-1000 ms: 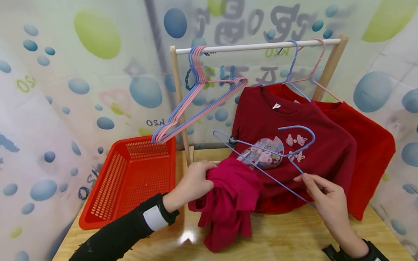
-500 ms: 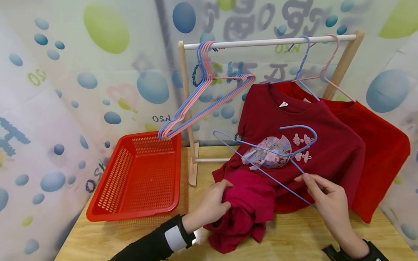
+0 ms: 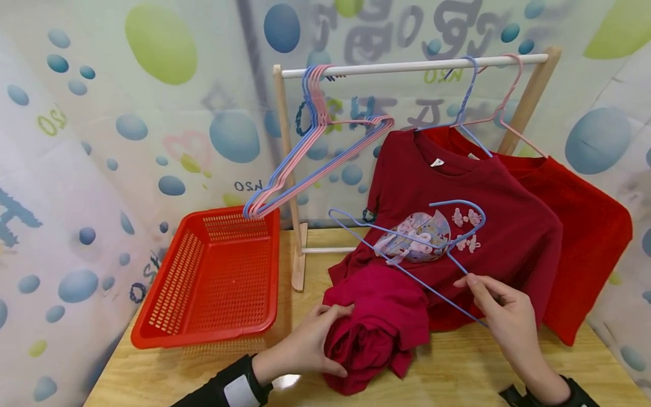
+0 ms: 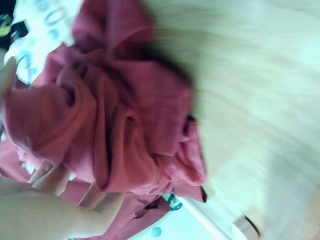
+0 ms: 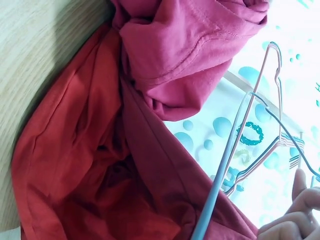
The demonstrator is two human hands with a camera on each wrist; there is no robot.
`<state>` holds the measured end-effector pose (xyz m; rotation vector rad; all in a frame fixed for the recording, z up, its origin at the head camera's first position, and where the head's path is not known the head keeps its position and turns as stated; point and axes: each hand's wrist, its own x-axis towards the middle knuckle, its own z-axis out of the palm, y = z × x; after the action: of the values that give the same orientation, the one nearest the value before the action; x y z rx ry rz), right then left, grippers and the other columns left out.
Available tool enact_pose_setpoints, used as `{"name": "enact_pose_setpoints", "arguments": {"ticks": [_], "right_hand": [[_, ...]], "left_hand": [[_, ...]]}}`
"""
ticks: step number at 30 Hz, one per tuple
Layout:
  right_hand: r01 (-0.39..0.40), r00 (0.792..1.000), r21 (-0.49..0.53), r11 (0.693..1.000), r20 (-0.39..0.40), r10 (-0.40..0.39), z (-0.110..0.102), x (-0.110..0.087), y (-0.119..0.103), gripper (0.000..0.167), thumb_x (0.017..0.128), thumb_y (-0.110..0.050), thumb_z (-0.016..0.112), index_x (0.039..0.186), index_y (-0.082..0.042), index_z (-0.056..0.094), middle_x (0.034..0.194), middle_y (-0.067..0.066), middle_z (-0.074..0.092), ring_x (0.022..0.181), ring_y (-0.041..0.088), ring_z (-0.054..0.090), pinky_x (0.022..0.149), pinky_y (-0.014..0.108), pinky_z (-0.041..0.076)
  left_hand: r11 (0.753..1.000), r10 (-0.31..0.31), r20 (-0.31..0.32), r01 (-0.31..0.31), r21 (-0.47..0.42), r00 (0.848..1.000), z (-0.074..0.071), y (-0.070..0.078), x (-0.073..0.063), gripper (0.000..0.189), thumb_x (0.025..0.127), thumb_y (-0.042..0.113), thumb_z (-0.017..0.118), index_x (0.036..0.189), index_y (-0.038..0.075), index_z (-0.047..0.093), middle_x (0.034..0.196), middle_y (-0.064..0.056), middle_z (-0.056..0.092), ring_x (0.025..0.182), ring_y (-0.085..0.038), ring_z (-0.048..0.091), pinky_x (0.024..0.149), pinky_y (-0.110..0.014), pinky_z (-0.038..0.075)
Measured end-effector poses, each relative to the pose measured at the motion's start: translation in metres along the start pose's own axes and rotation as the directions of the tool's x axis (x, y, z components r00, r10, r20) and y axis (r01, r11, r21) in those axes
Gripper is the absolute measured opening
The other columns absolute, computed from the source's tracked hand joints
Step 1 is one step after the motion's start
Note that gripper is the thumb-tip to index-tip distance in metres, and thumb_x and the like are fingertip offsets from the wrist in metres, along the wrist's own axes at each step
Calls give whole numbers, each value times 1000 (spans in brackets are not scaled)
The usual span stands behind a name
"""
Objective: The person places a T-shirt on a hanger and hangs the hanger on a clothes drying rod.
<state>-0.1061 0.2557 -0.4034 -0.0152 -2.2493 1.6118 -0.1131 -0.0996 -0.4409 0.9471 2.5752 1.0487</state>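
Observation:
A crimson bundled garment point(image 3: 381, 316) lies on the table in front of the hanging clothes. My left hand point(image 3: 307, 342) holds its left side, thumb and fingers spread apart and curved around the cloth. In the left wrist view some fingertips disappear behind the folds of the garment point(image 4: 115, 125). My right hand point(image 3: 500, 305) pinches a blue clothes hanger point(image 3: 407, 274) by one sloping arm, with the hook pointing up and left. The hanger's far end hovers above the bundle. In the right wrist view the hanger point(image 5: 220, 180) crosses in front of the clothes.
A wooden rack with a white rail point(image 3: 407, 66) carries several blue and pink hangers point(image 3: 305, 152) at left. A dark red shirt point(image 3: 488, 209) and a bright red garment point(image 3: 590, 226) hang at right. An orange-red plastic basket point(image 3: 213, 282) stands left on the wooden table point(image 3: 163, 373).
The left hand has carried the crimson garment rightward, then shifted its hold, spreading thumb and fingers wider around it. The garment is more bunched up. The right hand still holds the hanger.

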Motion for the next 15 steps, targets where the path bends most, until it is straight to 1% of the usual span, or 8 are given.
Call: {"name": "enact_pose_setpoints", "arguments": {"ticks": [2,5,9,10,11,12,13,15], "right_hand": [[3,1000,-2,1000,-5,-3,1,-1,0,23,113,-14,65,102,-2,81,58,-3,37,50,26,25,43,39,23],[4,1000,-5,1000,-8,-4,1,-1,-1,23,113,-14,65,102,-2,81,58,-3,37,51,25,25,44,39,23],[2,1000,-7,1000,-8,-2,1,-1,-2,24,113,-14,64,101,-1,81,59,-3,38,52,24,27,45,39,23],[1,1000,-7,1000,-9,-1,1,-1,-3,24,113,-14,64,101,-2,81,59,-3,38,52,24,27,45,39,23],[-1,1000,-11,1000,-12,0,0,-2,-3,24,113,-15,65,100,-2,81,59,-3,37,52,23,27,45,39,23],[-1,1000,-13,1000,-16,1,0,-2,-3,24,113,-15,65,100,-2,81,59,-2,37,52,23,27,45,39,23],[-2,1000,-15,1000,-20,2,-1,-2,-3,24,113,-15,65,100,-2,81,58,-2,36,52,23,27,45,39,23],[-6,1000,-11,1000,-28,5,-2,-2,-3,24,113,-15,65,100,-3,81,58,-2,36,51,24,26,44,39,22]], "left_hand": [[996,34,47,-38,79,998,2,-2,-6,102,71,12,107,155,7,49,173,-8,45,143,-31,42,118,-50,41],[983,79,34,-84,166,996,9,-10,-10,103,72,2,102,159,7,48,176,-12,40,144,-36,42,117,-55,42],[957,191,-88,-166,236,978,44,-76,-2,104,76,-7,90,166,20,45,173,-5,45,143,-29,53,112,-51,48],[952,212,-116,-179,248,970,43,-81,-2,99,79,-10,86,165,19,47,169,-7,50,142,-29,56,112,-50,49],[955,224,-158,-185,230,962,48,-95,1,95,80,-11,82,163,22,49,164,-5,56,139,-24,60,110,-46,52],[951,255,-209,-206,229,944,52,-108,3,91,79,-12,79,159,22,53,155,-4,64,132,-18,65,104,-40,55],[952,257,-250,-202,229,933,53,-113,6,78,83,-13,76,152,18,57,145,-6,70,128,-19,69,102,-39,57],[970,222,-350,-172,170,910,34,-88,4,53,87,-14,72,133,12,65,119,-4,78,99,-12,73,80,-31,61]]}}
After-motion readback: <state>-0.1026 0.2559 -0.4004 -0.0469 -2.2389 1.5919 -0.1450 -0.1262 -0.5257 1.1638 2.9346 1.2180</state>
